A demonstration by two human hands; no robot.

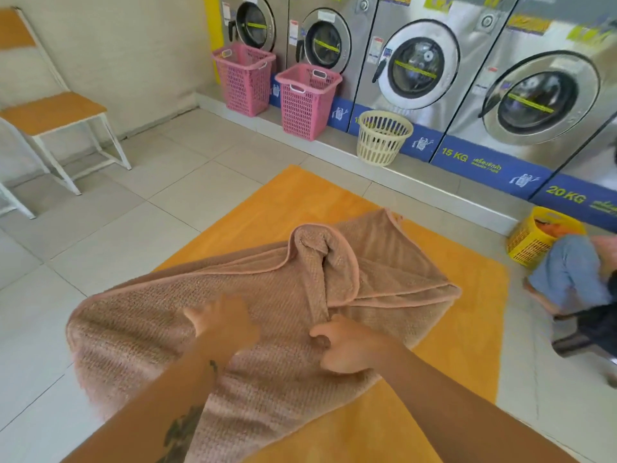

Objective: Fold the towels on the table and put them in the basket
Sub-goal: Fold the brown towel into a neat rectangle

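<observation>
Fingers (329, 360) of the right hand (347, 345) are curled in, and with the thumb they pinch a bunched ridge of the towel (150, 329); the left hand (222, 324) lies just beside it on the cloth, thumb out to the side, but it is blurred, and I cannot tell whether its fingers press flat or grip. The towel is tan with a waffle weave and sits rumpled across the near half of the table (467, 345), whose top is orange-yellow; the towel's left part hangs over the table's edge, and one corner is folded back into a raised loop toward the far side. Around the table the floor (133, 228) is pale square tile; a row of steel front-loading washing machines (417, 65) runs along the far right, with a blue strip below marked 15 KG and 20 KG. Against the machines stand a pink basket (242, 78) and a second pink basket (307, 101), then a round cream basket (384, 138); farther right a yellow basket (531, 242) with cloth in it stands on the floor, near a crouching person in jeans (567, 272). A white-framed chair (56, 111) with a wooden seat stands by the beige wall (117, 45) at left.
</observation>
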